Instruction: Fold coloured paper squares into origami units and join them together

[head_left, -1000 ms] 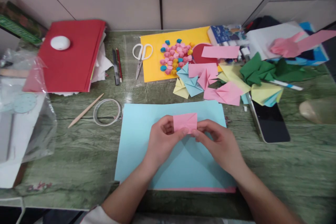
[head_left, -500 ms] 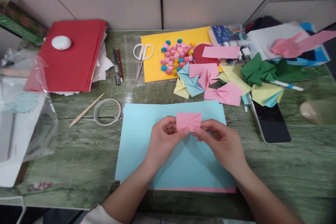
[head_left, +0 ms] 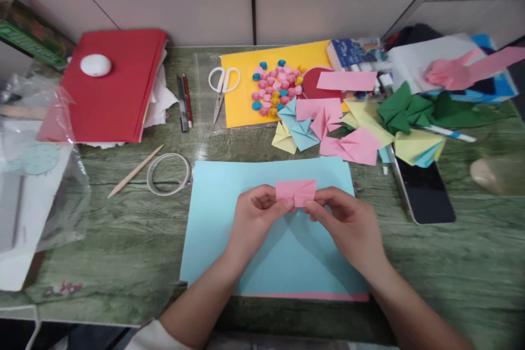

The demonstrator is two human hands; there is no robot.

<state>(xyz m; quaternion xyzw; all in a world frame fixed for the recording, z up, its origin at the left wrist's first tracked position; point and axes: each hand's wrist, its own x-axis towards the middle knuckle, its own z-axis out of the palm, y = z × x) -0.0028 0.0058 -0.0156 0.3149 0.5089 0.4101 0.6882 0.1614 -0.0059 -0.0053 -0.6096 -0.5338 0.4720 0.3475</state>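
Observation:
A small folded pink paper [head_left: 296,191] with creases on its right half is held up over the light blue sheets [head_left: 217,180]. My left hand [head_left: 256,216] pinches its lower left part, thumb in front and fingers behind. At its lower right, my right hand [head_left: 350,219] grips the edge between thumb and fingers. Both thumbs lie near each other at the bottom edge. The fingers behind the paper are partly hidden.
Behind the sheets lie folded papers [head_left: 348,147], white scissors [head_left: 221,87] and a yellow sheet [head_left: 238,112] with small paper pieces. A phone [head_left: 426,191] is at the right. Tape [head_left: 149,175], a wooden stick [head_left: 135,171] and a red folder [head_left: 115,104] are at the left.
The pink paper's top edge has tipped slightly lower, and my left thumb has shifted a little to the left. Both hands still hold the paper.

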